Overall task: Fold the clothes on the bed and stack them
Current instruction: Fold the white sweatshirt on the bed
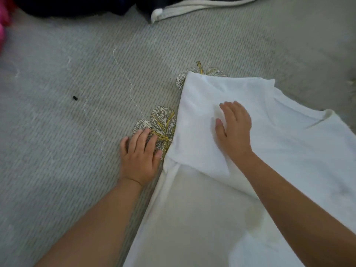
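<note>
At the far upper left of the frame a bit of pink cloth (3, 18) shows at the edge, and next to it, along the top, lies a dark garment (77, 5). Below them the bed (57, 151) fills most of the left half; its cover is grey with fine diagonal stripes, and a small black speck (74, 98) lies on it at middle left.

In the lower middle, the left hand (139, 157) rests flat on the bed, palm down, fingers straight and slightly apart. It holds nothing. Its fingertips lie on a printed flower (159, 124) of the cover, and its thumb side is just beside the left edge of the white shirt (289, 151).

At the top, right of the middle, a white strap-like piece of cloth (192, 7) lies near the dark garment.

The white shirt is spread on the bed in the right half of the frame, from the middle down to the lower edge. Its left part is folded over onto the body of the shirt, and the collar shows at the right. A second printed flower (202, 71) looks out from under the upper corner of the fold.

The right hand (234, 126) lies on this folded part, palm down, fingers stretched and close together, pressing the cloth flat without gripping it.
</note>
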{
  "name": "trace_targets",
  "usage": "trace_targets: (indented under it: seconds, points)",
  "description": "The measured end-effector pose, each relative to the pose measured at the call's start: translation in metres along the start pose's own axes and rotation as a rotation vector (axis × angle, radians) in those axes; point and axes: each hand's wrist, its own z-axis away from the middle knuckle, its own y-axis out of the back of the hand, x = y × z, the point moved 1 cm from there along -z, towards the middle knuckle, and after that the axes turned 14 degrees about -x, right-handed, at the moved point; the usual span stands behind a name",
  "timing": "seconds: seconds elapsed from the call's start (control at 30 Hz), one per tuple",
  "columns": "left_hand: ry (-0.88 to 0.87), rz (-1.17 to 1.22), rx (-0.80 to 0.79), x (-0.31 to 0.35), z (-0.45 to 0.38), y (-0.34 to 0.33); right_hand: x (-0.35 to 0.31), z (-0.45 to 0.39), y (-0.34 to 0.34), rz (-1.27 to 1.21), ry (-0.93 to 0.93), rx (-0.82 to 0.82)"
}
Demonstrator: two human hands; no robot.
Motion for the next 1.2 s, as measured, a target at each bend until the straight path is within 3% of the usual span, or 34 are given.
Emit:
trace_targets:
  seconds: [0.1, 0.27, 0.37, 0.5, 0.7, 0.87, 1.0, 1.07, 1.2]
  points:
    - [-0.008, 0.014, -0.026, 0.001, 0.002, -0.002, 0.012, 0.086, -0.008, 0.051, -0.086, 0.017]
    - [0.01, 0.141, -0.059, 0.005, 0.01, 0.005, 0.033, 0.216, -0.021, 0.11, -0.183, -0.199]
    - [-0.11, 0.086, -0.019, 0.021, 0.04, 0.0, 0.049, 0.273, -0.02, 0.092, -0.341, -0.325]
    - [-0.326, -0.075, -0.005, 0.067, 0.112, -0.024, 0.065, 0.329, -0.013, 0.053, -0.389, -0.414]
    - [-0.477, -0.229, -0.233, 0.115, 0.213, -0.069, 0.1, 0.417, -0.001, -0.004, -0.464, -0.47]
    - [-0.448, -0.372, -0.51, 0.131, 0.271, -0.102, 0.123, 0.502, 0.006, 0.001, -0.498, -0.521]
    - [-0.454, -0.421, -0.613, 0.14, 0.305, -0.125, 0.122, 0.548, 0.006, 0.114, -0.567, -0.528]
    - [-0.465, -0.447, -0.647, 0.142, 0.317, -0.132, 0.116, 0.563, 0.006, 0.115, -0.507, -0.538]
    - [-0.497, -0.452, -0.661, 0.139, 0.335, -0.143, 0.104, 0.6, -0.015, 0.237, -0.123, -0.38]
